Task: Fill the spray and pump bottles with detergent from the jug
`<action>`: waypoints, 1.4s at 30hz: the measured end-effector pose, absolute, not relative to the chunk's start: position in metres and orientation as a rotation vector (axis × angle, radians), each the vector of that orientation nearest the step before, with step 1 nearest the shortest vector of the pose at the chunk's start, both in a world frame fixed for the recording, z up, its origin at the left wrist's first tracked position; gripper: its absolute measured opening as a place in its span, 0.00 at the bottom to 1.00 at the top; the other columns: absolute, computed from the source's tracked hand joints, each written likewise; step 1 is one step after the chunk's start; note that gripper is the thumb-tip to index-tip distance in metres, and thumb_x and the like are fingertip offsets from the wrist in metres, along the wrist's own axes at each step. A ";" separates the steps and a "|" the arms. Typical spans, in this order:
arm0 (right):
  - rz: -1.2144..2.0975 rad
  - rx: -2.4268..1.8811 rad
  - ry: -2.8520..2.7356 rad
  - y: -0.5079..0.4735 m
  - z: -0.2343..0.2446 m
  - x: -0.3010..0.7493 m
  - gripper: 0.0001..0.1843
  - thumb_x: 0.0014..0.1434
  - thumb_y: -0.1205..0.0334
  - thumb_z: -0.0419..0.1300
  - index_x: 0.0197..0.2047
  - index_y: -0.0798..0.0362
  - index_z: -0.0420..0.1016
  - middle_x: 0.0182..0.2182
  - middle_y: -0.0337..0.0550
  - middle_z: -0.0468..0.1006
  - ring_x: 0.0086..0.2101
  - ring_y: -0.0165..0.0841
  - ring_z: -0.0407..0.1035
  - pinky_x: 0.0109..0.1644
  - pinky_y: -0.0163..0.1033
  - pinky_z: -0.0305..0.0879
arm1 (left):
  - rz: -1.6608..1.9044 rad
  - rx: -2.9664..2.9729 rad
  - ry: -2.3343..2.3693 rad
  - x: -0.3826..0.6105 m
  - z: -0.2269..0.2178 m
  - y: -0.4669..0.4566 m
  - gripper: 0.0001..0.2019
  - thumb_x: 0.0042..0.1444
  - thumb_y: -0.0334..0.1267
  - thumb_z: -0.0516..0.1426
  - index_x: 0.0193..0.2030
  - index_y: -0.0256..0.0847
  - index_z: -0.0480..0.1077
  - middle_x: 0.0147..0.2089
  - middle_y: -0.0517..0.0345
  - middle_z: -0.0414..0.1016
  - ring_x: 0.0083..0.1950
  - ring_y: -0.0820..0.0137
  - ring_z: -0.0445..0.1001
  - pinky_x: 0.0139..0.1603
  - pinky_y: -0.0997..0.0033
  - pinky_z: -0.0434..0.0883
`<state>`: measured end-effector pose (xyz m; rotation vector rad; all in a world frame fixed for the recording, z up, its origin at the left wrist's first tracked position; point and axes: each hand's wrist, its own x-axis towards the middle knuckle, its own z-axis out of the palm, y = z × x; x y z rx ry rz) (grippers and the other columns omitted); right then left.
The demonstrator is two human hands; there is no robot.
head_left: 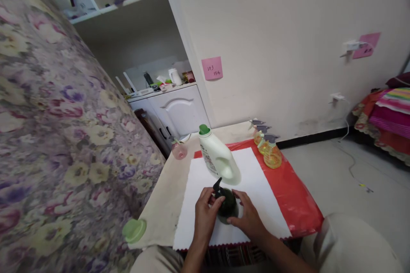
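Observation:
A dark green pump bottle (228, 204) with a black pump head stands on the white cloth near the table's front. The fingers of my left hand (207, 211) are closed around the neck just below the pump head. From the other side, my right hand (248, 217) curves around the bottle's body, thumb and fingers on it. Just behind stands a large pale green jug (219, 160) with a handle and a green spout at its mouth. A light green round cap (133, 230) lies at the table's front left corner.
Several spray bottles (272, 158) with yellowish bodies stand along the right back edge on a red sheet (290, 198). A pink bottle (179, 150) stands at the back left. A floral curtain (80, 136) hangs close on the left; the wall (272, 51) rises behind.

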<state>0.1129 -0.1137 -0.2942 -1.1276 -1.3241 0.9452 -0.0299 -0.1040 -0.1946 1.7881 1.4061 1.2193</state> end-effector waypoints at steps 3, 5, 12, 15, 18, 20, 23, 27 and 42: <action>0.970 -1.116 -1.359 -0.110 -0.293 0.107 0.49 0.34 0.68 0.71 0.61 0.48 0.60 0.57 0.50 0.68 0.58 0.49 0.62 0.63 0.55 0.55 | 1.176 1.806 1.349 -0.032 -0.192 -0.103 0.07 0.52 0.41 0.61 0.35 0.42 0.75 0.34 0.59 0.69 0.32 0.68 0.67 0.35 0.70 0.65; 1.001 -1.113 -1.368 -0.108 -0.291 0.103 0.53 0.34 0.67 0.72 0.63 0.48 0.56 0.59 0.51 0.67 0.59 0.49 0.61 0.64 0.55 0.54 | 1.154 1.816 1.337 -0.034 -0.191 -0.103 0.07 0.52 0.41 0.60 0.36 0.42 0.75 0.34 0.59 0.69 0.33 0.67 0.67 0.36 0.69 0.65; 0.991 -1.097 -1.354 -0.107 -0.284 0.095 0.50 0.34 0.71 0.69 0.61 0.47 0.56 0.57 0.49 0.69 0.57 0.48 0.63 0.63 0.54 0.57 | 1.160 1.778 1.332 -0.036 -0.194 -0.105 0.07 0.54 0.41 0.59 0.38 0.43 0.75 0.35 0.59 0.67 0.36 0.65 0.67 0.39 0.69 0.65; 0.988 -1.075 -1.373 -0.113 -0.275 0.101 0.49 0.34 0.73 0.68 0.60 0.48 0.57 0.55 0.49 0.69 0.56 0.47 0.63 0.63 0.53 0.57 | 1.151 1.770 1.309 -0.036 -0.186 -0.108 0.10 0.55 0.41 0.59 0.42 0.43 0.76 0.36 0.58 0.69 0.37 0.65 0.68 0.41 0.68 0.66; 1.036 -1.006 -1.405 -0.123 -0.266 0.111 0.49 0.34 0.73 0.68 0.61 0.48 0.57 0.55 0.48 0.68 0.56 0.46 0.64 0.62 0.52 0.57 | 1.118 1.740 1.238 -0.037 -0.179 -0.115 0.14 0.57 0.41 0.58 0.49 0.44 0.76 0.44 0.54 0.73 0.47 0.61 0.71 0.50 0.66 0.66; 1.095 -0.950 -1.413 -0.131 -0.262 0.118 0.49 0.35 0.72 0.68 0.61 0.48 0.57 0.55 0.48 0.68 0.55 0.46 0.64 0.61 0.52 0.59 | 1.093 1.659 1.195 -0.037 -0.178 -0.120 0.16 0.57 0.42 0.58 0.52 0.45 0.75 0.49 0.53 0.74 0.54 0.59 0.70 0.56 0.63 0.64; 1.157 -0.911 -1.408 -0.140 -0.259 0.125 0.48 0.35 0.71 0.69 0.60 0.48 0.57 0.55 0.48 0.68 0.55 0.46 0.64 0.61 0.51 0.59 | 1.065 1.464 1.160 -0.034 -0.180 -0.129 0.21 0.55 0.45 0.59 0.55 0.43 0.73 0.51 0.52 0.77 0.57 0.57 0.71 0.60 0.59 0.63; 1.167 -0.928 -1.408 -0.145 -0.256 0.127 0.48 0.36 0.70 0.69 0.60 0.47 0.57 0.56 0.48 0.68 0.56 0.47 0.63 0.61 0.52 0.59 | 1.168 1.294 1.128 -0.026 -0.181 -0.137 0.25 0.52 0.49 0.61 0.55 0.40 0.72 0.49 0.49 0.80 0.54 0.56 0.74 0.59 0.58 0.65; 1.168 -1.007 -1.437 -0.149 -0.256 0.126 0.48 0.35 0.72 0.68 0.60 0.48 0.58 0.54 0.46 0.67 0.56 0.46 0.63 0.62 0.52 0.57 | 1.295 1.213 1.084 -0.027 -0.185 -0.139 0.23 0.49 0.43 0.65 0.53 0.42 0.73 0.52 0.48 0.79 0.57 0.58 0.73 0.60 0.58 0.66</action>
